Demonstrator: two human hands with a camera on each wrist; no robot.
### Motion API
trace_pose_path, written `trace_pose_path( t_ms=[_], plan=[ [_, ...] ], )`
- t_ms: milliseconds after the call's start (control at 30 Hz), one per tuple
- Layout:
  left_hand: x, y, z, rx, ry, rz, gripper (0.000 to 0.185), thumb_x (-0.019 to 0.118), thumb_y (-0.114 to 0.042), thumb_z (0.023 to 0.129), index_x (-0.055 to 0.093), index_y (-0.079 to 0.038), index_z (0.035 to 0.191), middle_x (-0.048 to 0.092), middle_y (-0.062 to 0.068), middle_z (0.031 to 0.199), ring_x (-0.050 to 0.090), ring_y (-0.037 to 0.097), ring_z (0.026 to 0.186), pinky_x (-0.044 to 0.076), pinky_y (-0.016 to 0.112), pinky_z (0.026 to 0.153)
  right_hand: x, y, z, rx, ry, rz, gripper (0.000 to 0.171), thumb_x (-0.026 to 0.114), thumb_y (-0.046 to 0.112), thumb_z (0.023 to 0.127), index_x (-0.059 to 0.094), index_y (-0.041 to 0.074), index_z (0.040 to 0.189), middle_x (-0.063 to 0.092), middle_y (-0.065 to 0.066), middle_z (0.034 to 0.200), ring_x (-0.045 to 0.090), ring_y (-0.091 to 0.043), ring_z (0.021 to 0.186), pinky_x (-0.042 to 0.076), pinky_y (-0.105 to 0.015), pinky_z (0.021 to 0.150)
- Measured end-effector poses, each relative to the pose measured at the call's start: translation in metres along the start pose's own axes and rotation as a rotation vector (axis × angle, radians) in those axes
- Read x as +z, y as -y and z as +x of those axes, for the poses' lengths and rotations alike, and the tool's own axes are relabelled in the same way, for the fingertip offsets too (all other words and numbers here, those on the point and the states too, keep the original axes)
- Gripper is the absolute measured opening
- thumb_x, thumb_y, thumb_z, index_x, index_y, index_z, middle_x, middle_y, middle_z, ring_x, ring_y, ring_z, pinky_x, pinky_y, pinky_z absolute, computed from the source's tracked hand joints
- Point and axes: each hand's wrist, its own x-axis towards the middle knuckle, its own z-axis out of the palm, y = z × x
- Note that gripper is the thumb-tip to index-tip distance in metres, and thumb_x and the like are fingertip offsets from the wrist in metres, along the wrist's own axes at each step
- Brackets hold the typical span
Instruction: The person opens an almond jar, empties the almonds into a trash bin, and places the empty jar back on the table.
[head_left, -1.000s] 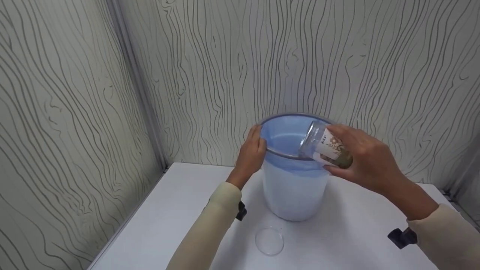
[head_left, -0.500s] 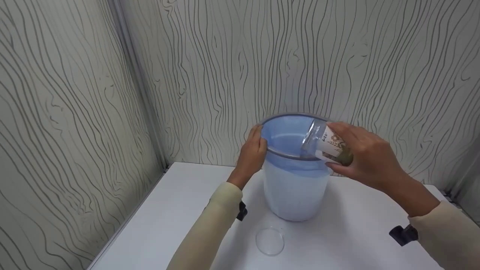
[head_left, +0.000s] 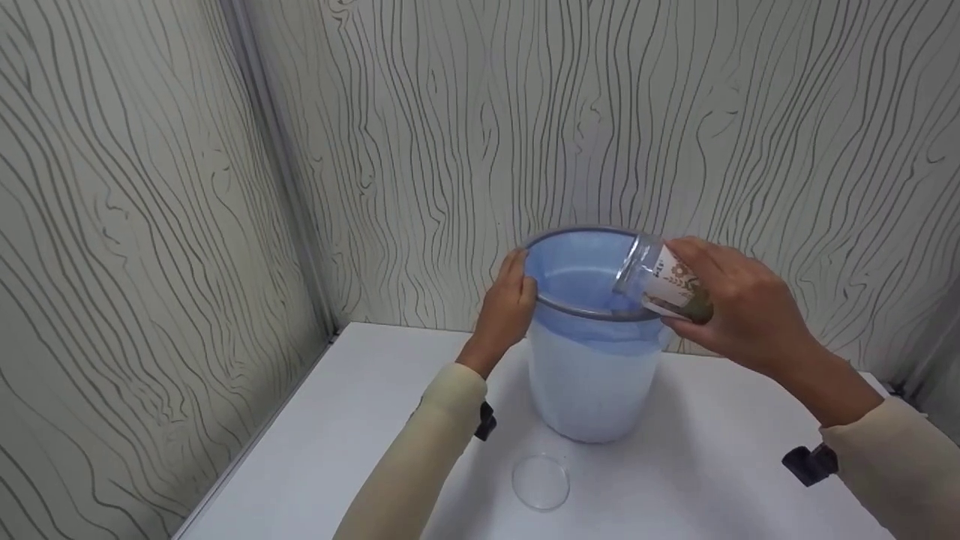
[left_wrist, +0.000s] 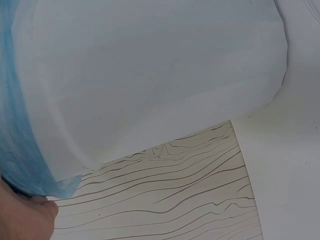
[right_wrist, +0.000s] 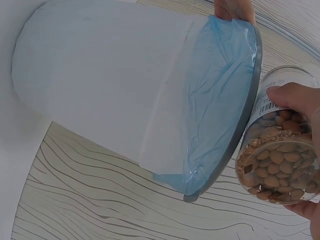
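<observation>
A white trash bin [head_left: 592, 390] stands on the table, with a light-blue bag [head_left: 574, 262] folded over its mouth under a grey rim ring [head_left: 592, 316]. My left hand [head_left: 506, 309] grips the left side of that rim; its fingers are partly hidden behind it. In my right hand [head_left: 754, 311] I hold a clear jar [head_left: 664, 281] with a flower-printed label, tilted so its uncovered mouth points over the bin's right side. Brown almonds [right_wrist: 280, 172] lie in the jar's bottom end, seen in the right wrist view. The bin's floor is hidden.
A clear round lid [head_left: 540, 482] lies on the white table [head_left: 300, 442] in front of the bin. Walls with a wood-grain pattern [head_left: 427, 150] rise behind and to the left of the table.
My right hand has shifted slightly right and up with the tilted jar, so its mouth sits nearer the bin's right edge. The left hand and bin stay almost where they were.
</observation>
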Motion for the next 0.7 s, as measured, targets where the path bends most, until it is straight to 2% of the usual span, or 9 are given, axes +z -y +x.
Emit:
trace_pose_path(
  t_ms=[400, 700],
  plan=[
    [-0.001, 0.000, 0.001, 0.000, -0.001, -0.002, 0.055, 0.029, -0.024, 0.107, 0.031, -0.003, 0.158, 0.029, 0.012, 0.165, 0.029, 0.023, 0.151, 0.027, 0.037, 0.120, 0.000, -0.009, 0.000, 0.009, 0.029, -0.050, 0.105, 0.098, 0.013, 0.056, 0.049, 0.006, 0.149, 0.060, -0.021, 0.137, 0.060, -0.044, 0.117, 0.052, -0.062, 0.086],
    [-0.001, -0.001, 0.001, -0.007, 0.003, -0.013, 0.054, 0.030, -0.022, 0.107, 0.031, -0.002, 0.158, 0.027, 0.012, 0.166, 0.028, 0.024, 0.151, 0.027, 0.039, 0.120, -0.003, -0.012, -0.001, 0.017, 0.054, -0.005, 0.107, 0.099, 0.011, 0.054, 0.048, 0.006, 0.149, 0.058, -0.019, 0.135, 0.060, -0.042, 0.114, 0.053, -0.060, 0.085]
  ],
)
